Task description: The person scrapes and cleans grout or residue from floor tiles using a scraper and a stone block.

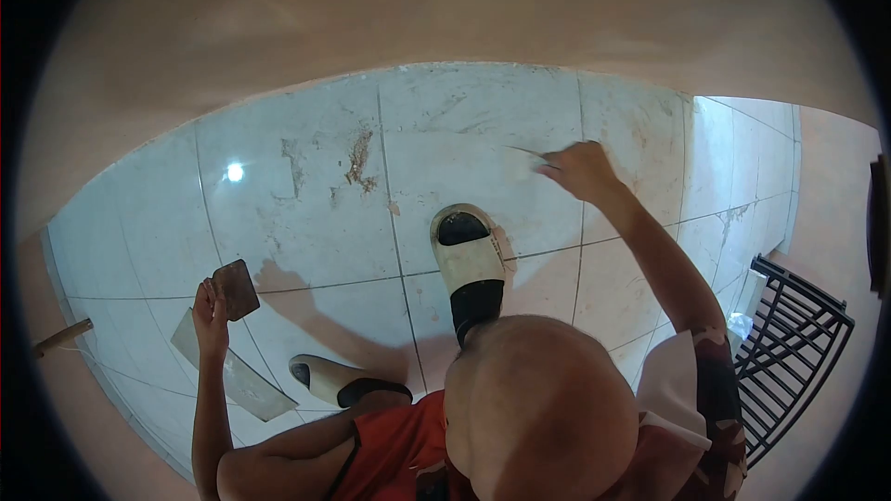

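Note:
My left hand (212, 308) is closed on a small dark brown rectangular plate (237, 289), held above the tiled floor at the left. My right hand (583, 170) grips a thin pointed tool (524, 150), its tip directed left over the tiles near the wall. Brown crumbs and scrapings (360, 160) lie on the white tiled floor (473, 162) between my two hands, with grey smears around them. What the tool is exactly cannot be made out.
A long pale flat board (237, 380) lies on the floor below my left hand. Sandals (469, 260) are on my feet. A black metal rack (794, 343) stands at the right. The wall (445, 9) curves across the top; a wooden stick (65, 338) juts in at far left.

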A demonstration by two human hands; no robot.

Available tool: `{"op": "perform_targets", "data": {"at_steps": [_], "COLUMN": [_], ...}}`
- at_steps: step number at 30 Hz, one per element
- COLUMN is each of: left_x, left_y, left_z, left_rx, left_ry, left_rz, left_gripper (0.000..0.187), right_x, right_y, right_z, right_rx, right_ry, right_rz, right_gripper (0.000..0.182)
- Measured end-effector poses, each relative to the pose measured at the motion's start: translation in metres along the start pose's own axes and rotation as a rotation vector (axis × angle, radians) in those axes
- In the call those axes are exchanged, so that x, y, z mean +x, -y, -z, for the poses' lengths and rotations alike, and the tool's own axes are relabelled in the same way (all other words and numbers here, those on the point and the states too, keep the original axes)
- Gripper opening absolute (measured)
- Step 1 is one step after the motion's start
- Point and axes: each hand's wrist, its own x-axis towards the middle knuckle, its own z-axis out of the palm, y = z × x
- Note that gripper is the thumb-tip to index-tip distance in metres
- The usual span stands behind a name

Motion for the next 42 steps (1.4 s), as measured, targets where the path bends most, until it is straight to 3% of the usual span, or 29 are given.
{"op": "perform_targets", "data": {"at_steps": [5,8,10,12,14,17,19,22,26,28,33,36,40,42], "left_x": [-0.013,-0.019,-0.023,-0.026,-0.025,-0.014,-0.005,0.010,0.016,0.012,-0.006,-0.005,-0.013,-0.015], "left_y": [-0.008,0.003,0.020,0.028,0.030,0.031,0.032,0.018,0.010,0.017,0.017,0.022,0.023,0.029], "left_z": [0.001,-0.001,0.005,0.001,0.000,-0.001,-0.010,-0.008,-0.013,-0.012,-0.015,-0.006,-0.005,-0.006], "left_rx": [-0.095,-0.125,-0.163,-0.203,-0.240,-0.206,-0.109,0.020,-0.033,-0.014,-0.035,0.036,-0.045,-0.018], "left_ry": [-0.034,-0.078,-0.003,-0.013,-0.010,0.105,0.033,0.065,0.106,0.124,0.051,0.054,0.001,-0.021], "left_rz": [0.059,0.030,0.060,0.057,0.035,0.090,-0.018,-0.007,-0.059,0.013,-0.020,0.009,0.030,-0.012], "left_gripper": [0.013,0.012,0.012,0.012,0.012,0.018,0.014,0.016,0.016,0.016,0.016,0.017,0.016,0.016], "right_x": [0.048,0.039,0.019,0.005,-0.003,0.006,0.016,0.018,0.017,0.027,0.034,0.021,-0.009,-0.023], "right_y": [0.069,0.051,0.012,-0.014,-0.020,-0.004,0.019,0.029,0.021,0.030,0.045,0.033,-0.046,-0.087], "right_z": [0.032,0.030,0.028,0.035,0.036,0.030,0.036,0.043,0.025,0.021,0.028,0.019,0.002,0.011], "right_rx": [-0.022,-0.061,-0.030,-0.121,-0.099,-0.170,-0.145,-0.097,-0.041,-0.053,-0.002,0.039,-0.029,-0.024], "right_ry": [0.084,0.122,0.118,0.211,0.159,0.141,0.128,0.127,0.032,0.082,0.119,0.022,-0.078,-0.027], "right_rz": [0.055,0.028,-0.027,-0.218,-0.212,-0.173,-0.210,-0.229,-0.111,-0.131,-0.165,-0.085,-0.190,-0.283], "right_gripper": [0.028,0.030,0.030,0.031,0.033,0.034,0.034,0.035,0.036,0.035,0.034,0.030,0.038,0.038]}}
